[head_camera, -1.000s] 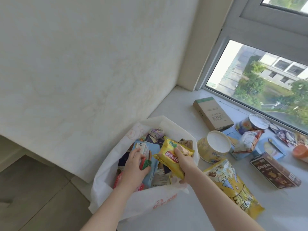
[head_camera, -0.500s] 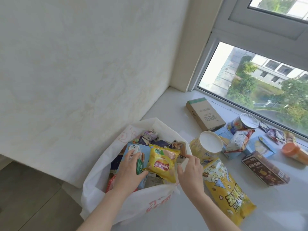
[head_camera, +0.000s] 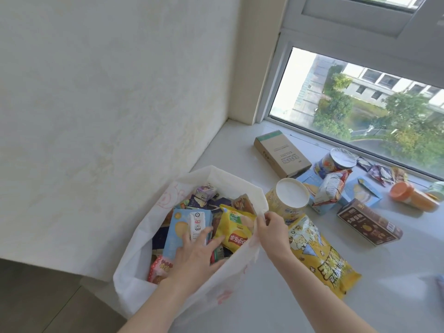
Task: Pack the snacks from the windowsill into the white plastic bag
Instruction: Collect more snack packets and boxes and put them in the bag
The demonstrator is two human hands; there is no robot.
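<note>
The open white plastic bag point(head_camera: 192, 280) sits at the windowsill's point(head_camera: 276, 296) front edge, stuffed with packets. The left hand point(head_camera: 194, 253) lies inside, fingers spread flat on a pale blue carton point(head_camera: 179, 233) beside a yellow crisp packet point(head_camera: 234, 230). The right hand point(head_camera: 271, 228) pinches the bag's rim. A large yellow popcorn bag point(head_camera: 319, 258) lies just beside it.

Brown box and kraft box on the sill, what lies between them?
In the head view, blue boxes with a red-white packet on them.
</note>
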